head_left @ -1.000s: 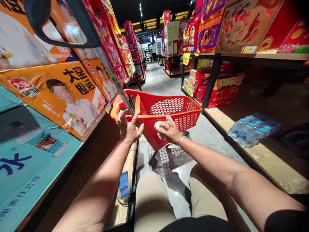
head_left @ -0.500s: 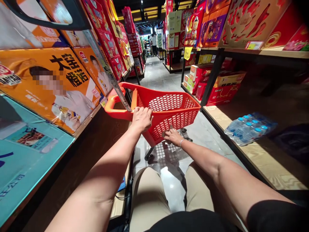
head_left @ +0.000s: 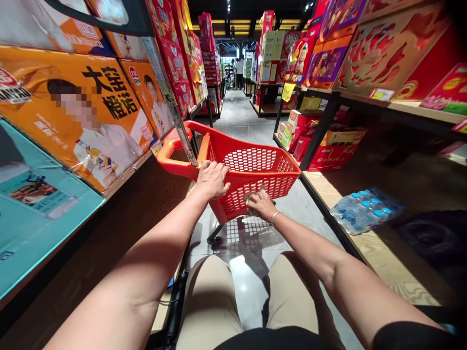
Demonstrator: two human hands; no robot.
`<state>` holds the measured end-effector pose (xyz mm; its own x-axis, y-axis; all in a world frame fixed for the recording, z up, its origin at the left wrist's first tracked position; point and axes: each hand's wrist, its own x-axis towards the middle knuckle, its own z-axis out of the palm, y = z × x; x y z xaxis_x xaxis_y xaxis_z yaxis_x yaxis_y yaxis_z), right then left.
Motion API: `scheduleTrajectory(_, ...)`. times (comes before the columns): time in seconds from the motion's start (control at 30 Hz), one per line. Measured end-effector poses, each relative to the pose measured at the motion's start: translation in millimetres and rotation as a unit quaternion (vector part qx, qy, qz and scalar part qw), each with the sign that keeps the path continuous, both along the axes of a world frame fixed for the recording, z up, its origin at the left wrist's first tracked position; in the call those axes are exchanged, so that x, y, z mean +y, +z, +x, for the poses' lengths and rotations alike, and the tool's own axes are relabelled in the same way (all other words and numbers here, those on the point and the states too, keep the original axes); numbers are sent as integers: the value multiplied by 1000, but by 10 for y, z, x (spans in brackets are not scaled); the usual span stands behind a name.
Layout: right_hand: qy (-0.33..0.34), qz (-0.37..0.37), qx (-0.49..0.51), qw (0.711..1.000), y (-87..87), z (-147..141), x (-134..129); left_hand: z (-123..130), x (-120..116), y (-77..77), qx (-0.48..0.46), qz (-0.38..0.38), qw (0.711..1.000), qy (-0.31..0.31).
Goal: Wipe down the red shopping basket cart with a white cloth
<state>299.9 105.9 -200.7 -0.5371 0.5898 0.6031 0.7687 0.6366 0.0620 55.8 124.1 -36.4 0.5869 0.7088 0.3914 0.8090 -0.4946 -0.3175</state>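
Observation:
A red plastic shopping cart (head_left: 251,163) with a perforated basket stands crosswise in front of me. My left hand (head_left: 212,180) grips its near rim, close to the handle end, with the fingers over the edge. Lower down, my right hand (head_left: 260,204) is closed on a small greyish cloth (head_left: 250,198), mostly covered by the fingers, against the basket's near side. A bracelet circles the right wrist. An upright metal strip (head_left: 171,104) crosses in front of the cart's handle.
Orange drink cartons (head_left: 73,112) and a turquoise box (head_left: 44,199) are stacked at left. On the right are shelves with red gift boxes (head_left: 337,150) and a shrink-wrapped pack of water bottles (head_left: 365,210). A tiled aisle (head_left: 239,104) runs ahead, with people far off.
The view has tilted up slightly, showing more of the far aisle. My right hand has shifted slightly against the basket side; my left hand stays on the rim.

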Motion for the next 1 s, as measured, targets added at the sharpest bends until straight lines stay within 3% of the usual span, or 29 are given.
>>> scheduleTrajectory(0.1,-7,16,13,1000,114,-8,-100,-28,10,-1,-5,-2,1000,1)
scheduleTrajectory(0.27,-20,47,107,993,776,-265,140,-39,9,-21,-18,9,1000,6)
scheduleTrajectory(0.33,4,34,122,992,909,-294,298,-49,10,-39,-25,17,1000,7)
scheduleTrajectory(0.4,21,7,113,993,912,-174,416,-69,19,-62,-31,26,999,12)
scheduleTrajectory(0.47,19,-20,106,994,825,121,468,-94,34,-86,-33,30,999,17)
scheduleTrajectory(0.63,-107,-40,149,982,571,1248,366,-103,65,-122,-49,17,999,8)
scheduleTrajectory(0.73,-176,-23,195,965,504,1567,288,-72,71,-129,-55,14,998,3)
scheduleTrajectory(0.8,-199,-13,219,955,479,1440,270,-59,75,-127,-60,14,998,3)
scheduleTrajectory(0.87,-192,-3,229,954,475,1099,270,-64,78,-114,-67,10,998,5)
scheduleTrajectory(1.0,-96,2,194,976,550,356,264,-79,42,-37,-56,-9,998,23)
